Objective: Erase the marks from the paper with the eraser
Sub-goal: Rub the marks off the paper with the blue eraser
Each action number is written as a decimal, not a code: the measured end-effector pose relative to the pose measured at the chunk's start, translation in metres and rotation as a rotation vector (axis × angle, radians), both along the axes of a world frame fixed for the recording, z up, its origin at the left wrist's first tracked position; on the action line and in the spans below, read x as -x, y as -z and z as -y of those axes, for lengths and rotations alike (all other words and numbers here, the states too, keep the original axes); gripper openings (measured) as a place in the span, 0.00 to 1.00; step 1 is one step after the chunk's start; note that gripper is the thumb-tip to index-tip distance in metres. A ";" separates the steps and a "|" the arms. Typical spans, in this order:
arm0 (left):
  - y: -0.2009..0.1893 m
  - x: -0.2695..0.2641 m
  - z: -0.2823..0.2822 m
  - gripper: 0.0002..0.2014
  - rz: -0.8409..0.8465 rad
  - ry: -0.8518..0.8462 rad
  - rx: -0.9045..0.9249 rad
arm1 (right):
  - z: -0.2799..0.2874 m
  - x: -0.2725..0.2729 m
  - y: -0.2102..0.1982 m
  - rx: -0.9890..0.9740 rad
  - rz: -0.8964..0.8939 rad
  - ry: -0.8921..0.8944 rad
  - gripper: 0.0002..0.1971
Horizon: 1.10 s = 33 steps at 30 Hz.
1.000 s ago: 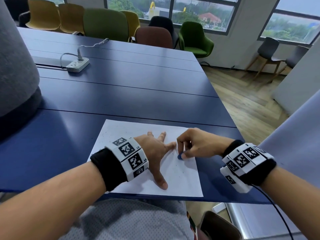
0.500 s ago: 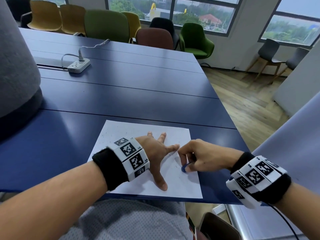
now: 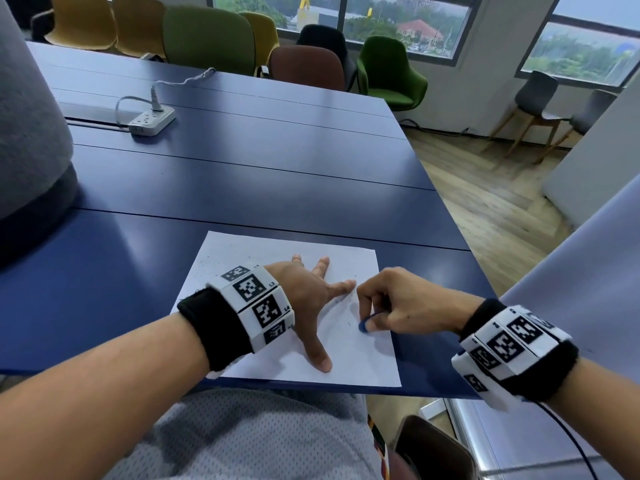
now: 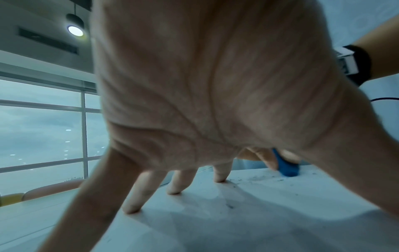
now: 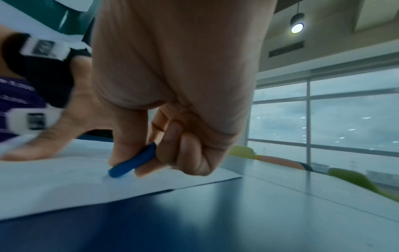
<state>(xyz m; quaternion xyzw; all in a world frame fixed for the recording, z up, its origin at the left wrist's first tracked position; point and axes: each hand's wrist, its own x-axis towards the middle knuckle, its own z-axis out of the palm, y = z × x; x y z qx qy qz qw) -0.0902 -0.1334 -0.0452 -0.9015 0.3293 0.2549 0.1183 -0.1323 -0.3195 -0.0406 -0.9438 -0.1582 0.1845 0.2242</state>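
A white sheet of paper lies on the blue table near its front edge. My left hand is spread flat on the paper, its straight fingers pressing it down. My right hand pinches a small blue eraser between thumb and fingers, its tip touching the paper's right part. The blue eraser shows on the paper in the right wrist view, and the eraser sits past my left thumb. Dark crumbs lie near it.
A white power strip with a cable sits far back on the table. Coloured chairs line its far side. A grey padded shape stands at the left. The table's right edge drops to a wooden floor.
My right hand has rubbed the eraser towards me along the paper's right part, then slightly back. The left hand has stayed spread on the sheet.
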 end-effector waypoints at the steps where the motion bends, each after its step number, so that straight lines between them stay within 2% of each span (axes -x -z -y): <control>1: 0.000 0.000 0.000 0.68 -0.007 -0.004 -0.004 | -0.005 0.007 0.001 -0.025 -0.026 -0.040 0.07; 4: -0.002 0.000 0.001 0.68 -0.016 -0.005 -0.014 | -0.013 0.017 0.000 -0.052 -0.092 -0.129 0.07; 8: -0.001 0.000 0.001 0.68 -0.009 -0.001 -0.013 | -0.007 0.005 0.000 -0.052 -0.019 -0.025 0.06; 13: -0.002 0.000 0.002 0.68 -0.014 0.000 -0.024 | -0.021 0.021 0.000 -0.042 -0.123 -0.162 0.04; 17: -0.001 -0.001 0.002 0.68 -0.003 -0.001 -0.009 | -0.009 0.005 -0.001 -0.048 -0.039 -0.046 0.05; 21: -0.001 0.000 0.001 0.68 -0.009 -0.007 -0.026 | -0.017 0.022 0.001 -0.065 -0.152 -0.163 0.03; 26: -0.001 0.000 0.002 0.68 -0.002 -0.004 -0.032 | 0.002 0.009 0.000 -0.025 -0.052 -0.038 0.05; 30: -0.002 0.001 0.002 0.68 -0.008 -0.008 -0.033 | -0.001 0.020 -0.001 -0.005 -0.132 -0.132 0.04; 33: -0.001 0.000 0.002 0.68 -0.003 -0.004 -0.031 | 0.006 0.013 -0.004 0.020 -0.078 -0.068 0.04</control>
